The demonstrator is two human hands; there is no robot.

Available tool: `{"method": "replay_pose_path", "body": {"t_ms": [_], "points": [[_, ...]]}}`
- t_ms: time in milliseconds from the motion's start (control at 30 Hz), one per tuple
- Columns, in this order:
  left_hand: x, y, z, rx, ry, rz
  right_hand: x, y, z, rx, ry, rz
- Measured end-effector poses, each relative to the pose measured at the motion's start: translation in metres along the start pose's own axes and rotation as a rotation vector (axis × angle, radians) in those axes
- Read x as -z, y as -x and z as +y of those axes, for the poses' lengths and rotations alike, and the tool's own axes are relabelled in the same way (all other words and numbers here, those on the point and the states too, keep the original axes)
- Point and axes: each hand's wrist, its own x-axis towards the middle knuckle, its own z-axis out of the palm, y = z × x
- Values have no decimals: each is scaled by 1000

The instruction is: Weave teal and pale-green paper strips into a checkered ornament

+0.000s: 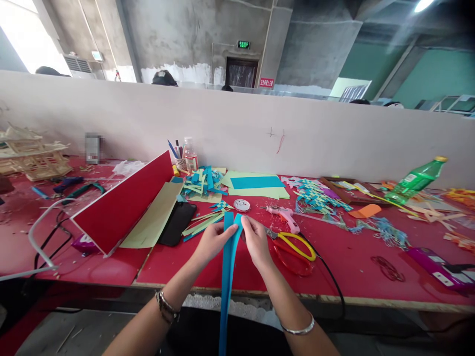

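Between my hands hangs a folded blue paper strip (227, 277), its long end reaching down past the table edge to my lap. My left hand (215, 241) pinches it near the top with thumb and fingers. At the strip's upper right end, my right hand (254, 240) holds the paper between thumb and fingertips. Scissors (297, 247) with yellow and red handles lie right beside my right hand. Just beyond my fingers sits a small round white disc (241, 204). Cut green and blue strips (206, 222) lie left of my left hand.
A pink glue gun (284, 216) lies beyond the scissors, its black cable trailing off the front edge. A black phone (177, 225) and an upright red board (126, 200) stand left. Green paper sheets (260, 193) lie behind. A green bottle (417, 180) leans at right.
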Motion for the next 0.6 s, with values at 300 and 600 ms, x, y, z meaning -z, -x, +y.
{"method": "replay_pose_path", "body": {"t_ms": [300, 600], "points": [[-15, 4, -17, 50, 26, 29, 15, 23, 1, -16, 139, -69], [-19, 10, -13, 69, 49, -63, 15, 18, 15, -62, 54, 76]]}}
